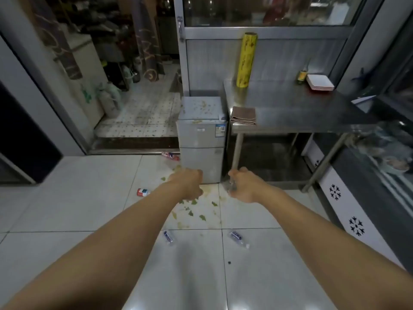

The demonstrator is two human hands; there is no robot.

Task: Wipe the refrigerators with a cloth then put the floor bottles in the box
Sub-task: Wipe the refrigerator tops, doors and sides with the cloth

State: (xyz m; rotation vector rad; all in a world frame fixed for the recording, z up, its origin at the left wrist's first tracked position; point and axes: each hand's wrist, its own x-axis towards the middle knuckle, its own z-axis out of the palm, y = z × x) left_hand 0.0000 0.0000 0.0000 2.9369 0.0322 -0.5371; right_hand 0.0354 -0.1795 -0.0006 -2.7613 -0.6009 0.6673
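Observation:
A small silver two-door refrigerator [201,139] stands against the wall, with green scraps and smears on its top. A folded brown cloth [243,116] lies on the steel table [290,108] beside it. Bottles lie on the white floor: a red one [171,155] by the fridge's left foot, a red-and-white one [143,192], and two clear ones with blue labels [168,237] [238,238]. My right hand [243,189] grips a crumpled clear bottle [231,186] in front of the fridge. My left hand [190,183] shows its back, and its curled fingers are hidden.
Green leaf scraps and stains [196,209] litter the tiles under my hands. A yellow roll [245,60], a small bottle [302,76] and stacked white plates [320,82] stand on the table. A chest freezer with snowflake marks [348,211] is on the right, an open doorway [138,121] on the left.

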